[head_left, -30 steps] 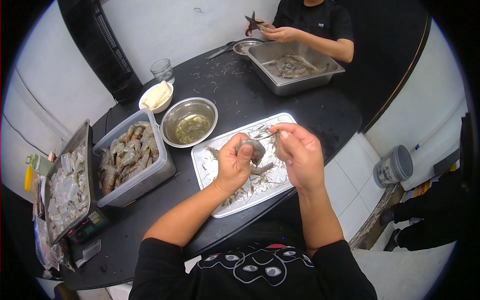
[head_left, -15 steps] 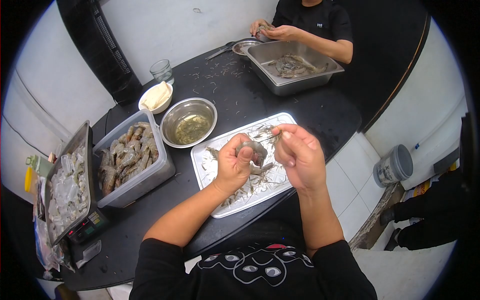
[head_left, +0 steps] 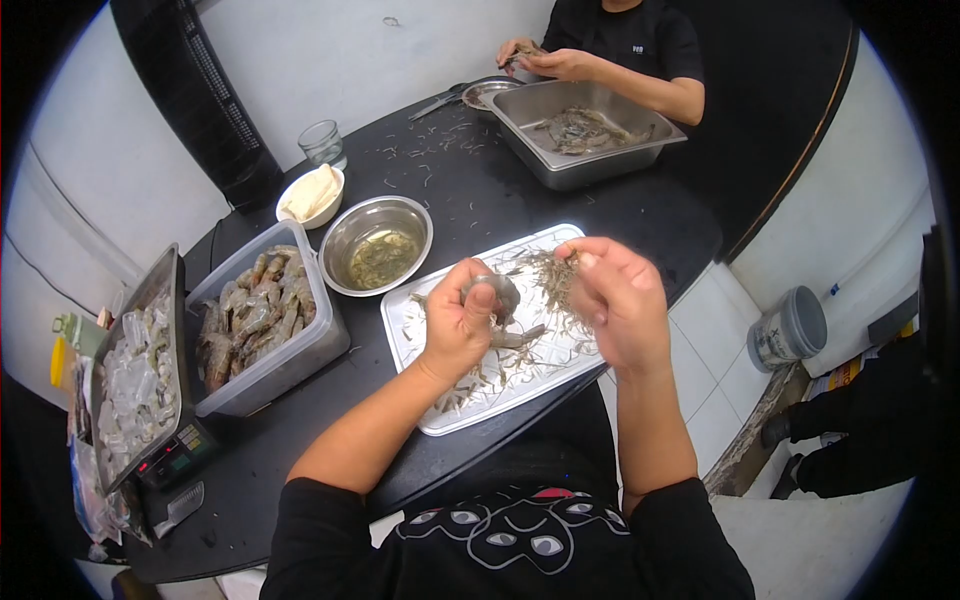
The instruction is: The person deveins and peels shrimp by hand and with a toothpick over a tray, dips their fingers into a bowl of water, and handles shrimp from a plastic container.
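Observation:
My left hand [head_left: 462,318] is closed around a grey raw shrimp [head_left: 506,298], held over the white tray [head_left: 432,425]. Thumb and fingers of my right hand [head_left: 622,300] are pinched together above the tray's right side; what they hold, if anything, is too small to make out. Just left of those fingertips is a clump of thin shrimp trimmings [head_left: 552,282]. Another shrimp piece [head_left: 518,338] lies on the tray below my left hand, among scattered legs and feelers.
Left stand a plastic tub [head_left: 330,345] of shrimp, a scale [head_left: 180,450] bearing a tray of shrimp and ice, and a steel bowl [head_left: 428,240] of cloudy liquid. Behind are a white bowl [head_left: 325,212], a glass [head_left: 322,145] and a steel pan [head_left: 570,178], where another person handles shrimp.
My right hand has moved right and slightly down, away from the shrimp, uncovering more of the trimmings clump. My left hand has shifted slightly left, still holding the shrimp.

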